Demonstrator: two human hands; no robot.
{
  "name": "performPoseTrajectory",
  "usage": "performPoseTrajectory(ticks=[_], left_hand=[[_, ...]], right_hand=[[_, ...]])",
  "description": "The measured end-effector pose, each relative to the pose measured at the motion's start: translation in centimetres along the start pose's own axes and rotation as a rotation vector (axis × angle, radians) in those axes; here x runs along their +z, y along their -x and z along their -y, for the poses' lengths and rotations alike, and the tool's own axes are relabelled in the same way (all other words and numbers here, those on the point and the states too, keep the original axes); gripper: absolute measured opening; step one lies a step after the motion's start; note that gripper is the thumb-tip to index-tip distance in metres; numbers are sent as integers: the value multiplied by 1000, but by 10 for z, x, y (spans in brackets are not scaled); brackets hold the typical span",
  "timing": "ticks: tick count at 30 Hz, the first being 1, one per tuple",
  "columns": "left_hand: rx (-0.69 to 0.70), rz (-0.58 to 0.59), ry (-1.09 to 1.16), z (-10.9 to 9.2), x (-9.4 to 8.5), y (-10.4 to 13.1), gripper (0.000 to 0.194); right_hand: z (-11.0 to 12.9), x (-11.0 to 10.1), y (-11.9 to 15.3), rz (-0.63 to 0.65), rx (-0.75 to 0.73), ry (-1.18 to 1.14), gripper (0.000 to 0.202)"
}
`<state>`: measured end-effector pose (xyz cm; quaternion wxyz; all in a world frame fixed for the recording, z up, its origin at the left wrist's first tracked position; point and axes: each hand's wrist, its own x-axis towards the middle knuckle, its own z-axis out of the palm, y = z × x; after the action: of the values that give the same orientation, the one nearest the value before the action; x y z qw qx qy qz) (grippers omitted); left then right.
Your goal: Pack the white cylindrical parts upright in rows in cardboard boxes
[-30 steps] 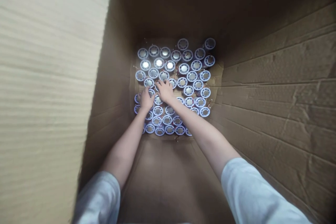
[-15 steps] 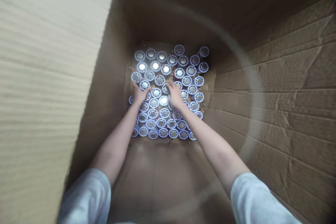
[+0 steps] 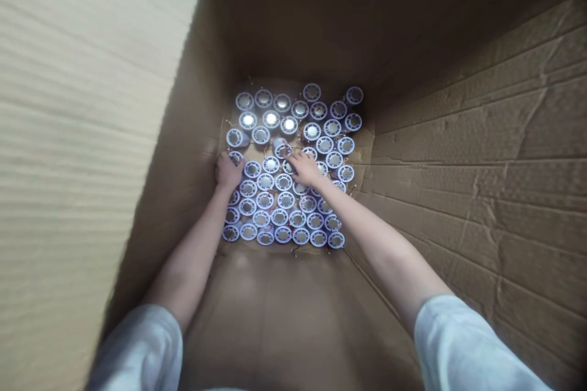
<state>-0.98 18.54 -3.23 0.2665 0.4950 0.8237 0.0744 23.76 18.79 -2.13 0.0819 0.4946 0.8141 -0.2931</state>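
Many round cylinders with white slotted rims, silvery centres and thin wires stand in rows on the bottom of a deep cardboard box. My left hand [image 3: 229,172] is closed around one white-rimmed cylinder [image 3: 235,157] at the left side of the group, its top showing above my fingers. My right hand [image 3: 306,170] lies over the middle rows with its fingers stretched out. Its fingertips reach the near edge of a tilted cylinder [image 3: 282,148], whose side shows. Beneath my right palm, other cylinders are partly hidden.
Tall box walls enclose the space: the creased right wall [image 3: 481,153], the dark far wall [image 3: 293,18] and the near wall [image 3: 284,311]. A pale cardboard flap [image 3: 82,134] fills the left of the view. Bare cardboard floor [image 3: 254,151] shows between the rows.
My left hand has moved left and slightly nearer with a cylinder, leaving bare floor behind. The cylinder by my right fingertips has tilted and shifted slightly nearer. My right hand has barely moved.
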Motion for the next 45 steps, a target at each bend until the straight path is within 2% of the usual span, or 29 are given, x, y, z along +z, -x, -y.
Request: performPoseTrajectory(ticks=[4, 7, 9, 11, 14, 16, 17, 20, 22, 26, 28, 29, 30, 33, 34, 36, 39, 42, 45], left_hand=[[7, 85, -69, 1, 0, 0, 47], [-58, 165, -116, 3, -1, 0, 53], [-77, 185, -134, 4, -1, 2, 51], [-87, 157, -152, 1, -1, 8, 50], [-89, -3, -178, -16, 1, 24, 54], [56, -75, -160, -38, 4, 37, 50], [183, -57, -137, -51, 8, 44, 46], [562, 148, -84, -91, 29, 63, 42], [643, 259, -102, -113, 47, 70, 50], [645, 439, -187, -137, 77, 59, 63], [717, 511, -227, -141, 83, 46, 63], [741, 524, -241, -142, 84, 40, 64], [749, 524, -247, -142, 83, 35, 66], [705, 505, -264, -142, 77, 25, 65], [693, 507, -281, -142, 75, 24, 64], [693, 520, -330, -141, 71, 24, 67], [776, 566, -348, -140, 72, 26, 78], [872, 636, -319, -138, 77, 29, 82], [874, 726, -367, -136, 79, 27, 83]], right_hand=[[4, 8, -7, -19, -56, -127, 59], [6, 5, -7, -9, -66, -172, 57], [3, -1, 2, -72, -26, -204, 55], [-2, -5, 17, -187, 127, -207, 48], [-12, -4, 42, -256, 444, -167, 39], [-15, 3, 53, -223, 516, -157, 42], [-16, 7, 56, -212, 510, -157, 46], [-15, 19, 59, -236, 450, -170, 45], [-18, 24, 58, -239, 377, -206, 42], [-36, 24, 58, -165, 158, -336, 47], [-45, 21, 64, -154, 107, -397, 51], [-48, 19, 68, -179, 131, -405, 50], [-50, 17, 72, -227, 199, -395, 48], [-52, 9, 84, -383, 559, -284, 43], [-53, 7, 86, -383, 658, -256, 43], [-56, 3, 86, -294, 757, -254, 50], [-65, -1, 81, -158, 750, -267, 67], [-74, -4, 75, -136, 673, -170, 73], [-81, -6, 72, -84, 548, -124, 76]])
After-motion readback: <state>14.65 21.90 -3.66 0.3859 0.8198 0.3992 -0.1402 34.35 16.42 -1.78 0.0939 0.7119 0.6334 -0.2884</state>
